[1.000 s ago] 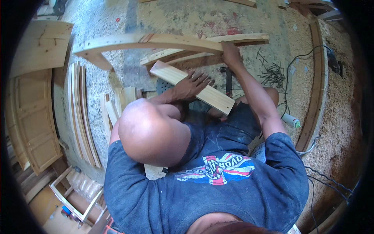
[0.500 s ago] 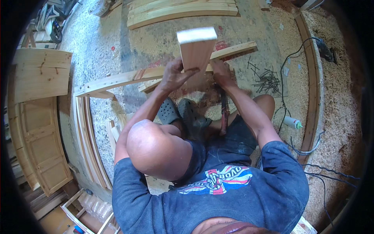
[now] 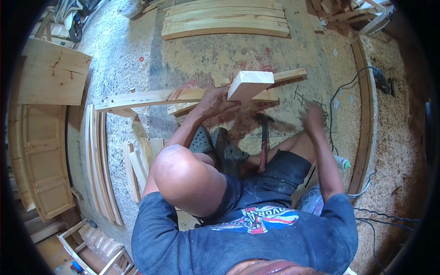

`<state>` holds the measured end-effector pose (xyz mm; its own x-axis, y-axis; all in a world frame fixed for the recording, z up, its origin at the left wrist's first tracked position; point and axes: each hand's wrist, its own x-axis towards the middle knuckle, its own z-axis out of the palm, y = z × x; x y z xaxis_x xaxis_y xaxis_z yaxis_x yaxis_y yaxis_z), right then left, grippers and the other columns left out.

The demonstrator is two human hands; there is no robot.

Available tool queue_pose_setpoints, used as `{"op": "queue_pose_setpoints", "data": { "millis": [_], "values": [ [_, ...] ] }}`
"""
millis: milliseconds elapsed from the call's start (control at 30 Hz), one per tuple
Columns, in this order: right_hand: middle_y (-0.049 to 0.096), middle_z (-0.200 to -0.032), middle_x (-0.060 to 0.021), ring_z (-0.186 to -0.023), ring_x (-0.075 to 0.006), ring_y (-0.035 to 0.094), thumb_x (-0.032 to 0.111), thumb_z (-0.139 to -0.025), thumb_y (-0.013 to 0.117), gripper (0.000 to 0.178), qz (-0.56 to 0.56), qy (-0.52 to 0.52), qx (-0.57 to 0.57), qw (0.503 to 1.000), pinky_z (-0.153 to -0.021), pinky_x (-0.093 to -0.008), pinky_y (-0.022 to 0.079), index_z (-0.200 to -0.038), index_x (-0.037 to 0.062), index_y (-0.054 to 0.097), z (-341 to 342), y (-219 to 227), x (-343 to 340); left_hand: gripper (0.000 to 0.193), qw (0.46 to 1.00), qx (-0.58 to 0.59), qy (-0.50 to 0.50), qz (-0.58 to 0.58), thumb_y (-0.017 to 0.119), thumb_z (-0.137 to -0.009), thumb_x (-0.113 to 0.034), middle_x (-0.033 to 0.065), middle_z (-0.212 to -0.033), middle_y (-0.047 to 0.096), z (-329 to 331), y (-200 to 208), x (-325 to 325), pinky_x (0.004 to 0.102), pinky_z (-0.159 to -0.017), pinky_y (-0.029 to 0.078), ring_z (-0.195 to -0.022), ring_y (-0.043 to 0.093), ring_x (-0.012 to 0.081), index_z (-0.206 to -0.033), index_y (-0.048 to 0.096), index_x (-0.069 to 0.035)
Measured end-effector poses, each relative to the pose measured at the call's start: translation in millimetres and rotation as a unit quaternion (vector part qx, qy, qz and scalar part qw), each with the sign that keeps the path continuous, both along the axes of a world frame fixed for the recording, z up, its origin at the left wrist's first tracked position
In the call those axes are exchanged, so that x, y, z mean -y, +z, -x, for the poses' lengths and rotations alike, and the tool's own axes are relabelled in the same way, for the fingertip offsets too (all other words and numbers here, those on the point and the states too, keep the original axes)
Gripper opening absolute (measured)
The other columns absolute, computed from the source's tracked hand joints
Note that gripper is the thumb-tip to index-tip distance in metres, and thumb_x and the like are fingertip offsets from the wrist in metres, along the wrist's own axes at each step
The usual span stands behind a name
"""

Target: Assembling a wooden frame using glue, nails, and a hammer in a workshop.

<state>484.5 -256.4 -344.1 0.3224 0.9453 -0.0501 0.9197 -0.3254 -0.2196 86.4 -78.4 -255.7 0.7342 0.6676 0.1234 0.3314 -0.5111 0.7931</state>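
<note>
My left hand (image 3: 214,103) grips the side of a short wooden board (image 3: 250,87), its pale end grain facing up. The board stands over a long wooden rail (image 3: 151,98) lying across the floor, with a shorter wooden strip (image 3: 183,109) beside it. Out to the right, my right hand (image 3: 313,118) is at a pile of loose nails (image 3: 299,95); motion smears its fingers, and it covers part of the pile. Between my hands and near my legs, a claw hammer (image 3: 264,142) rests with its head away from me.
Several planks (image 3: 224,27) lie side by side at the far end. Long strips (image 3: 101,165) and small offcuts (image 3: 137,167) are on the left, near a panelled wooden door (image 3: 46,156). On the right are a black cable (image 3: 333,98), a white bottle (image 3: 342,162) and wood shavings.
My right hand has left the board and moved right to the nails. The board, still in my left hand, is lower and tilted differently. The hammer now shows fully.
</note>
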Motion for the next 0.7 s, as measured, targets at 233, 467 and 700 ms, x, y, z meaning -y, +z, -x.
{"op": "queue_pose_setpoints", "data": {
  "millis": [233, 467, 700],
  "values": [
    [0.071, -0.125, -0.0168, -0.119, -0.0340, 0.068, 0.055, -0.061, 0.094, 0.087, 0.499, -0.104, 0.157, 0.846, -0.100, -0.0477, 0.056, -0.131, 0.0106, 0.067, -144, -13, 216, 0.047, 0.993, -0.112, 0.042, -0.014, 0.083, -0.083, -0.042, 0.0194, -0.093, 0.075, 16, -7, -10, 0.0419, -0.075, 0.056, -0.082, 0.073, 0.0347, -0.114, 0.075, -0.007],
    [0.075, -0.095, -0.0173, -0.081, -0.0288, 0.076, 0.050, -0.075, 0.085, 0.065, 0.482, -0.262, 0.020, 0.836, -0.069, -0.0425, 0.061, -0.112, -0.0012, 0.071, -180, -17, 283, 0.051, 0.998, -0.067, 0.018, 0.008, 0.081, -0.083, -0.046, 0.0205, -0.095, 0.075, -16, -2, -21, 0.0434, -0.077, 0.055, -0.087, 0.072, 0.0374, -0.116, 0.074, -0.008],
    [0.063, -0.081, -0.0028, -0.062, -0.0140, 0.062, 0.044, -0.100, 0.064, 0.044, -0.102, -0.342, -0.548, 0.756, -0.049, -0.0305, 0.050, -0.113, 0.0020, 0.063, -96, 107, 191, 0.052, 0.997, -0.072, 0.021, 0.025, 0.081, -0.082, -0.044, 0.0195, -0.101, 0.075, -5, 1, -15, 0.0434, -0.081, 0.054, -0.092, 0.072, 0.0369, -0.119, 0.072, -0.009]
  ]
}}
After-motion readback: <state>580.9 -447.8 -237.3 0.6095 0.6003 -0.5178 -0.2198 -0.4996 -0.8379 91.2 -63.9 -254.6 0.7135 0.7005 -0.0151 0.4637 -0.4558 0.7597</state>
